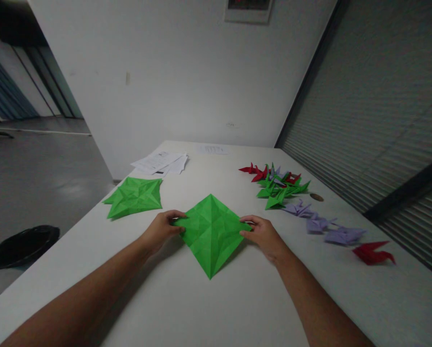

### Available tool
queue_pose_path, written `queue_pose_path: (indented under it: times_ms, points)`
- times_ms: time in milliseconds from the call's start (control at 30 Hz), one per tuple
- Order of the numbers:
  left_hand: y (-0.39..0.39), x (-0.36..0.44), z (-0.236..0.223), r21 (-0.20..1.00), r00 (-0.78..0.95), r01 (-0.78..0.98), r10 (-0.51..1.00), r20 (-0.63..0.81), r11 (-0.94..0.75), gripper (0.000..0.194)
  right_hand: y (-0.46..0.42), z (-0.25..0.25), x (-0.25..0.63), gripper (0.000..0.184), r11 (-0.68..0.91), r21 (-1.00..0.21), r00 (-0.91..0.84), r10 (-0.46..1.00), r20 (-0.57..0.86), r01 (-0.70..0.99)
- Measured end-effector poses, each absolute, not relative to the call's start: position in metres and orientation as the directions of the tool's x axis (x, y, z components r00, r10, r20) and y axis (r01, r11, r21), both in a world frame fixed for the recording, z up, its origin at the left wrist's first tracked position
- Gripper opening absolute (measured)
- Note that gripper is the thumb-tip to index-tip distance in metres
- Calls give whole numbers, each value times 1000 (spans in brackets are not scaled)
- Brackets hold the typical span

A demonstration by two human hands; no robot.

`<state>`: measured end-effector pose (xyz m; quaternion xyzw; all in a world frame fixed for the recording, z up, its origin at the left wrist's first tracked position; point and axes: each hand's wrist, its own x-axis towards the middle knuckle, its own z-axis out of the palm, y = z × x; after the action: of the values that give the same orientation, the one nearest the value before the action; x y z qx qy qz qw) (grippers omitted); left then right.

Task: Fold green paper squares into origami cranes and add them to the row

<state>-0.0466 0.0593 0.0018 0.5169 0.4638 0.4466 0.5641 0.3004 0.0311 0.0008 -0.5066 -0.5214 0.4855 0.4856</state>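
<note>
A creased square of green origami paper (211,231) is held out in front of me, turned as a diamond with one corner toward me. My left hand (165,226) pinches its left corner between thumb and fingers. At the opposite corner, my right hand (261,233) grips the paper the same way. Fold lines cross the sheet, the clearest running down its middle. To the left lie more creased green sheets (136,196), overlapping on the table and apart from my hands.
Folded paper cranes in green (276,197), red (374,253) and purple (344,235) line the table's right side. Printed papers (161,163) lie at the back left. A brown round disc (316,197) sits near the blinds (364,111). A black bin (22,246) stands on the floor, left.
</note>
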Motion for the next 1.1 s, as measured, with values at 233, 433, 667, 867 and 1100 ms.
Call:
queue_pose_path:
  times_ms: [233,433,667,867,1100]
  points:
    - [59,-44,-1,999,96,-53,995,-1,7,32,27,5,297,48,-63,-991,-93,994,-52,-122]
    - [61,-44,-5,998,112,-48,993,-41,47,40,23,7,302,52,-141,-990,-197,971,-133,-27]
    - [57,-43,-3,997,258,-28,964,-60,69,56,24,7,303,48,-84,-996,-223,971,-88,27]
    - [54,-38,4,973,196,-161,972,-133,165,44,19,13,301,56,-112,-992,-241,966,-97,-50]
    - [49,-36,9,937,160,-281,973,-166,206,43,18,14,299,60,-40,-996,-185,982,-25,-78]
